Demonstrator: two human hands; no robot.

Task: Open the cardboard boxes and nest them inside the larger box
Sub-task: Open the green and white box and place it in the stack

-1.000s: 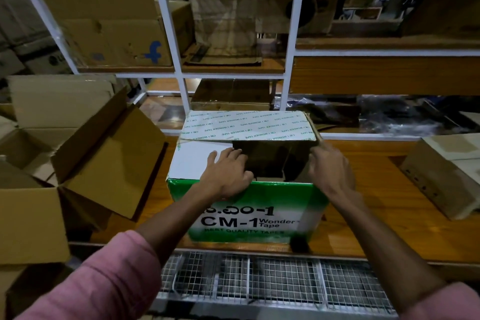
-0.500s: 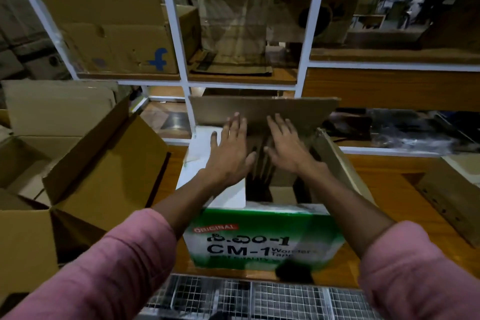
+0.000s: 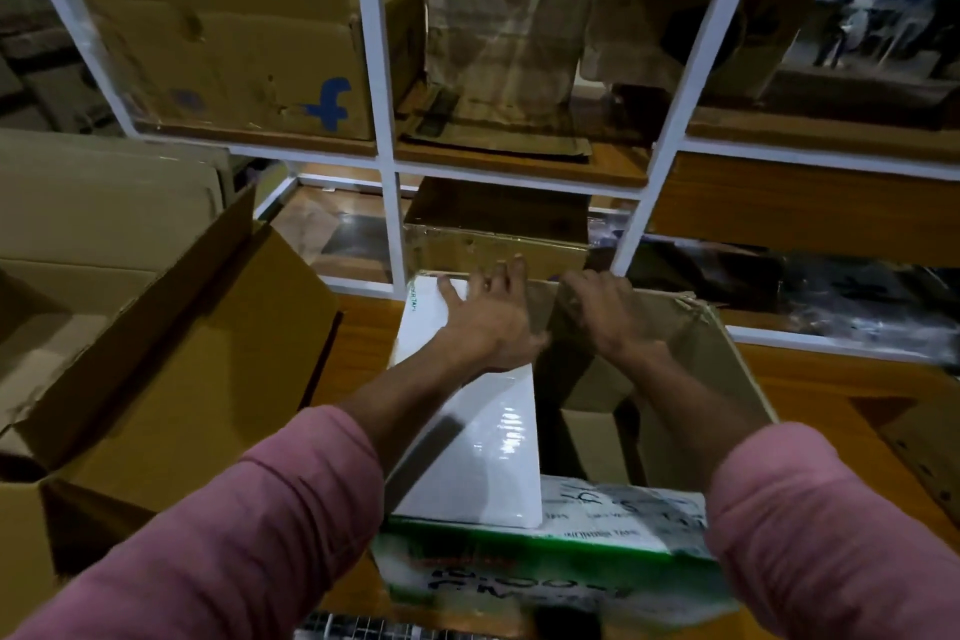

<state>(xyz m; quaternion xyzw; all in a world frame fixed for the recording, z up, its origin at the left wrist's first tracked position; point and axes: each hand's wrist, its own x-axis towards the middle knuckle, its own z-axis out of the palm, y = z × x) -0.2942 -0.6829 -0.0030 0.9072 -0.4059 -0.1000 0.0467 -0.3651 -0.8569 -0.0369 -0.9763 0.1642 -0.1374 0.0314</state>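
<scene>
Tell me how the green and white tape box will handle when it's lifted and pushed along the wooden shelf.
The green and white tape box probably lifts light: its opened top shows a mostly hollow interior. Its glossy white flap may be slippery. With the flaps spread under the left hand and right hand, the walls likely flex.

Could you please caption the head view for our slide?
Both hands, left and right, spread the green-and-white cardboard box's top flaps.

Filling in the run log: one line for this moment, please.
step: opening flaps | left hand: flat on white flap | right hand: inside green-and-white box | large brown box: open, left
</scene>
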